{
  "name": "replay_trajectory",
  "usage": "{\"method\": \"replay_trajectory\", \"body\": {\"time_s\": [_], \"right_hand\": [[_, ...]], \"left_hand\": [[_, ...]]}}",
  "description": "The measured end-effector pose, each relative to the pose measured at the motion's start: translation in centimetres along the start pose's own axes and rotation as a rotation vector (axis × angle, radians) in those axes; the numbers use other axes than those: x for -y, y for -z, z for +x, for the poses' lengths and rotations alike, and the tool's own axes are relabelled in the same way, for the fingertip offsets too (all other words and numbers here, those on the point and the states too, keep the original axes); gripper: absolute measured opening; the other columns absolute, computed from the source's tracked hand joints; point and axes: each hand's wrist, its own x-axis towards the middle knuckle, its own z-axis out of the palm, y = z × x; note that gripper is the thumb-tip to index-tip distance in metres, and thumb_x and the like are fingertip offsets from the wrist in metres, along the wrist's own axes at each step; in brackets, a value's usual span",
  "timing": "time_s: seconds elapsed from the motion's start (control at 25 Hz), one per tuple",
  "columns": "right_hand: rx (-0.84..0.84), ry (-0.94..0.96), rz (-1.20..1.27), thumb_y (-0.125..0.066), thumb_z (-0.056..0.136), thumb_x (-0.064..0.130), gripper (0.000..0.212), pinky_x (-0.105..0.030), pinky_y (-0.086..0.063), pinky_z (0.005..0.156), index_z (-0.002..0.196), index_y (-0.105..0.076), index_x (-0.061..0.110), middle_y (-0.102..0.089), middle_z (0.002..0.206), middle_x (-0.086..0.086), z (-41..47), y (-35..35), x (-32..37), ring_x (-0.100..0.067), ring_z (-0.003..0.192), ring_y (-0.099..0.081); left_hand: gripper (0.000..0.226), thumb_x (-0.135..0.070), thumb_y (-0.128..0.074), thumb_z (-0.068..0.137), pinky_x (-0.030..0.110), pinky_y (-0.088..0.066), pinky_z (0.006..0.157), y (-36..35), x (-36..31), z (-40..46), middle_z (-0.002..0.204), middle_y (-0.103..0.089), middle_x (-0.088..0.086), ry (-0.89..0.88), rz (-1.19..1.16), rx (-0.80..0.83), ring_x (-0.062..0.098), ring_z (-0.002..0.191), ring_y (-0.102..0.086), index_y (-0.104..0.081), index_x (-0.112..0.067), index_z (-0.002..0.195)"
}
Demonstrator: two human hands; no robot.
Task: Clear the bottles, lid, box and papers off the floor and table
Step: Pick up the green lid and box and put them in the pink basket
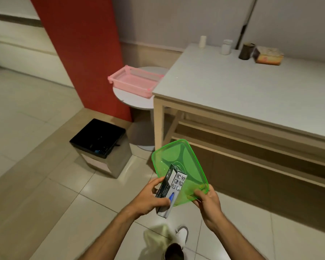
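Box [172, 186] in left hand [150, 198] | lid [178, 166] in right hand [207, 200]

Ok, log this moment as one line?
left hand: grips box | right hand: pinches green lid | bin: open, on floor ahead-left | table: jars, cup at back

Home or office pantry corner, tiled floor [36, 128], pedal bin [101, 145], table [251, 94] with jars [226, 46]

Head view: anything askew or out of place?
Yes. The pink tray on the round side table overhangs the edge at its left end. A pale cloth lies crumpled on the floor by the shoe.
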Motion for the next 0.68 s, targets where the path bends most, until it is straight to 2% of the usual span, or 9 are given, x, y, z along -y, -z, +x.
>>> {"method": "replay_trajectory", "body": {"time_s": [0.16,0.32,0.4,0.52,0.6,0.68], "right_hand": [[0.124,-0.026,-0.106,-0.055,0.090,-0.011,0.026,-0.037,-0.058,0.079,0.109,-0.058,0.006,-0.070,0.113,-0.024,6.5,-4.7,2.2,-0.029,0.094,-0.071],[0.249,0.025,-0.262,-0.058,0.097,0.004,0.026,-0.035,-0.059,0.075,0.120,-0.057,0.016,-0.074,0.108,-0.011,12.3,-10.1,6.1,-0.020,0.087,-0.073],[0.324,0.081,-0.354,-0.060,0.098,0.012,0.037,-0.036,-0.058,0.082,0.131,-0.050,0.026,-0.071,0.115,-0.001,14.9,-12.7,8.1,-0.016,0.090,-0.072],[0.461,0.130,-0.487,-0.065,0.096,0.021,0.069,-0.034,-0.051,0.097,0.148,-0.025,0.044,-0.052,0.135,0.019,17.4,-16.7,10.1,-0.009,0.113,-0.062],[0.528,0.252,-0.614,-0.071,0.091,0.029,0.076,-0.028,-0.044,0.099,0.150,-0.025,0.044,-0.040,0.139,0.025,18.4,-19.4,10.7,0.001,0.120,-0.050],[0.546,0.356,-0.708,-0.076,0.079,0.049,0.081,-0.029,-0.044,0.100,0.148,-0.036,0.039,-0.038,0.142,0.022,19.6,-22.7,11.1,0.004,0.125,-0.044]], "left_hand": [[0.070,-0.016,-0.077,0.061,0.009,-0.045,0.072,4.6,-1.8,3.3,0.122,-0.048,-0.003,0.020,-0.015,-0.080,-0.014,0.077,-0.056,-0.052,-0.025,0.126],[0.064,-0.017,-0.077,0.062,0.009,-0.046,0.074,9.0,-4.3,7.2,0.120,-0.048,-0.001,-0.004,0.003,-0.197,-0.018,0.080,-0.054,-0.054,-0.030,0.120],[0.070,-0.015,-0.079,0.065,0.011,-0.049,0.075,11.3,-5.3,9.2,0.119,-0.047,-0.002,-0.023,-0.001,-0.270,-0.019,0.086,-0.055,-0.050,-0.024,0.129],[0.076,-0.008,-0.083,0.071,0.016,-0.055,0.075,14.8,-5.9,11.5,0.117,-0.047,0.002,-0.022,-0.020,-0.415,-0.003,0.100,-0.059,-0.047,-0.017,0.137],[0.082,-0.015,-0.085,0.067,0.025,-0.059,0.081,17.1,-5.9,12.8,0.115,-0.047,-0.001,-0.031,-0.013,-0.490,0.006,0.105,-0.059,-0.047,-0.015,0.139],[0.084,-0.022,-0.086,0.064,0.034,-0.059,0.089,19.8,-5.7,14.6,0.112,-0.047,-0.007,-0.040,0.011,-0.543,0.002,0.104,-0.059,-0.049,-0.017,0.138]]}}
